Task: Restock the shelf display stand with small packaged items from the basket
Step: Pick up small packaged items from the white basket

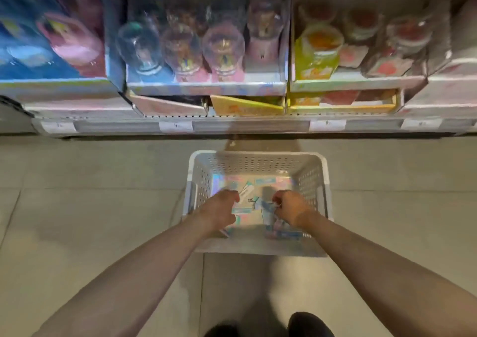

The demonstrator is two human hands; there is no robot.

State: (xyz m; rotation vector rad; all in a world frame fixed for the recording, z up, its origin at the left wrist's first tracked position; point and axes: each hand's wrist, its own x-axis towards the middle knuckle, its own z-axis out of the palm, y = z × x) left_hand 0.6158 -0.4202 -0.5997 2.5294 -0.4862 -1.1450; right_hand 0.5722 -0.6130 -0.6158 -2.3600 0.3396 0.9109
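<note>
Both hands down inside white perforated basket (258,161) on the tiled floor (90,182), in front of the shelf display stand (206,89). Left hand (220,211) fingers curled at a small packet near the basket's left wall, grip blurred, cannot tell if it holds. Right hand (293,209) fingers curled round a bunch of small packaged items (271,218) by the near right corner. More packets lie flat on the basket bottom. Shelf trays above hold domed toys (223,45), blurred.
</note>
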